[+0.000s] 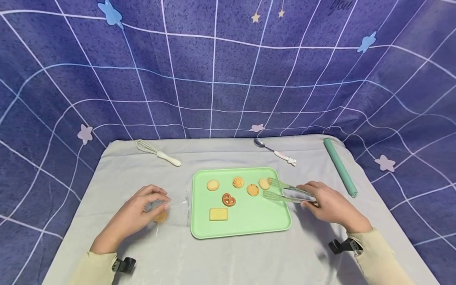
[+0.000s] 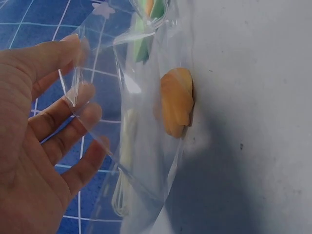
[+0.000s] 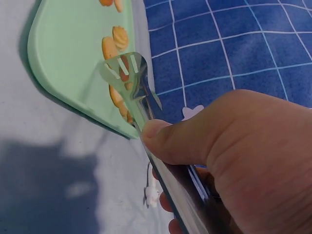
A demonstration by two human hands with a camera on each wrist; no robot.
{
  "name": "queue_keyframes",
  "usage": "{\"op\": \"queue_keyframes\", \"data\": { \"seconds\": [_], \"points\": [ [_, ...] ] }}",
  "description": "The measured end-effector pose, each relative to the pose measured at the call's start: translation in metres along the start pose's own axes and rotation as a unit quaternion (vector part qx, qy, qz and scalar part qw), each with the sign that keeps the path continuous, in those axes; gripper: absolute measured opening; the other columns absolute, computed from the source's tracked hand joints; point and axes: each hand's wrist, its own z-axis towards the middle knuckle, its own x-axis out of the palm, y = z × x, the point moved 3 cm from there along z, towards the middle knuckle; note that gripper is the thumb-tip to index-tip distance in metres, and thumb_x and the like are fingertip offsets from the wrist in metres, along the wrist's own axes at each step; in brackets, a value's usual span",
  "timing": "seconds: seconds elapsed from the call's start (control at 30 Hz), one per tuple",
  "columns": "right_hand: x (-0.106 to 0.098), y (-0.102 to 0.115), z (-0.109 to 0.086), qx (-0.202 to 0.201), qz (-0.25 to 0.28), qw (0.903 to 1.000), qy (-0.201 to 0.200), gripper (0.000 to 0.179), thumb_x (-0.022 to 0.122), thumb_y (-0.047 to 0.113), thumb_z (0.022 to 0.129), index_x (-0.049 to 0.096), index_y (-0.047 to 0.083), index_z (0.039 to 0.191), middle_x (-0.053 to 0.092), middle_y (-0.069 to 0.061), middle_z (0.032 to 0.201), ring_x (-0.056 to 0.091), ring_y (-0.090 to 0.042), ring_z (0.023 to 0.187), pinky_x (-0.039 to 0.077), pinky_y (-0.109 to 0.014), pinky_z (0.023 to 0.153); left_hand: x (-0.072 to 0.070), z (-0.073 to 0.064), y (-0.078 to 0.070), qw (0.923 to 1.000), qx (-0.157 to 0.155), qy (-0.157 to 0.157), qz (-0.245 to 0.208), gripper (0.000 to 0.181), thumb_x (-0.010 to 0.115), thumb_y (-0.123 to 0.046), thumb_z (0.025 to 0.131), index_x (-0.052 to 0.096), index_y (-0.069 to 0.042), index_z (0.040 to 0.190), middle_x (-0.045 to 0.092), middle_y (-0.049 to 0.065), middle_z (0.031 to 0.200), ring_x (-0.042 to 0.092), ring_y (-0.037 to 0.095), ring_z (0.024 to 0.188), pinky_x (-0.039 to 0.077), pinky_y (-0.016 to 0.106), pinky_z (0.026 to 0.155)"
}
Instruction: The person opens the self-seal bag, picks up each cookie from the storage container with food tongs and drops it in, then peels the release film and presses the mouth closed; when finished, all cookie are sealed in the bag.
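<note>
Left of the green tray, a clear plastic bag — a cookie showing through — is being pinched by the left hand, thumb to finger; over the tray's right edge, spread slotted tongs are being gripped by the right hand's curled fingers.

The tray between the left hand and right hand was pale green, its pretzel reddish brown. The right hand's tongs had green heads and silvery arms. Beyond both hands, a purplish-blue curtain bore white and light-blue grid lines.
</note>
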Motion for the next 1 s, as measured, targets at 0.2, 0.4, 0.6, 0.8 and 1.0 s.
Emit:
{"op": "queue_keyframes", "data": {
  "seconds": [0.2, 0.4, 0.6, 0.8, 1.0],
  "points": [
    [0.003, -0.002, 0.001, -0.005, 0.0, 0.9999, -0.015, 0.048, 0.079, 0.017, 0.089, 0.063, 0.004, 0.133, 0.064, -0.012, 0.122, 0.061, -0.032, 0.112, 0.052, -0.053, 0.088, -0.001, -0.002, 0.001, 1.0, 0.002, -0.001, -0.002, 0.015, 0.08, -0.015, 0.09, 0.077, -0.015, 0.105, 0.062, -0.002, 0.118, 0.055, 0.017, 0.113, 0.043, 0.029, 0.093],
    [0.009, -0.01, 0.003, 0.003, 0.004, 0.9998, -0.02, 0.049, 0.078, 0.018, 0.089, 0.063, 0.004, 0.134, 0.064, -0.01, 0.121, 0.061, -0.031, 0.112, 0.051, -0.053, 0.09, -0.001, -0.003, 0.001, 1.0, -0.004, -0.001, -0.005, 0.013, 0.079, -0.016, 0.091, 0.077, -0.017, 0.104, 0.062, -0.002, 0.117, 0.055, 0.017, 0.112, 0.044, 0.031, 0.091],
    [0.012, -0.012, 0.003, 0.003, 0.018, 0.9997, -0.016, 0.047, 0.078, 0.017, 0.09, 0.063, 0.003, 0.132, 0.064, -0.011, 0.121, 0.061, -0.032, 0.113, 0.05, -0.053, 0.091, -0.001, -0.002, 0.0, 1.0, 0.001, -0.002, -0.006, 0.015, 0.08, -0.014, 0.09, 0.076, -0.02, 0.104, 0.063, -0.001, 0.117, 0.056, 0.017, 0.112, 0.044, 0.03, 0.091],
    [0.01, -0.01, 0.0, -0.001, 0.013, 0.9999, -0.01, 0.047, 0.078, 0.018, 0.089, 0.064, 0.003, 0.132, 0.064, -0.009, 0.12, 0.061, -0.029, 0.112, 0.052, -0.051, 0.089, -0.003, -0.001, -0.002, 0.9999, 0.009, -0.005, -0.008, 0.014, 0.08, -0.012, 0.09, 0.077, -0.015, 0.104, 0.063, 0.0, 0.116, 0.056, 0.019, 0.111, 0.045, 0.031, 0.09],
    [0.009, -0.01, -0.001, 0.003, 0.01, 0.9999, -0.008, 0.047, 0.077, 0.018, 0.09, 0.063, 0.005, 0.133, 0.064, -0.008, 0.122, 0.061, -0.028, 0.112, 0.052, -0.051, 0.087, -0.002, -0.001, -0.001, 1.0, 0.006, 0.0, -0.005, 0.014, 0.079, -0.014, 0.091, 0.076, -0.019, 0.104, 0.062, -0.003, 0.117, 0.056, 0.019, 0.111, 0.046, 0.033, 0.089]
  ]
}}
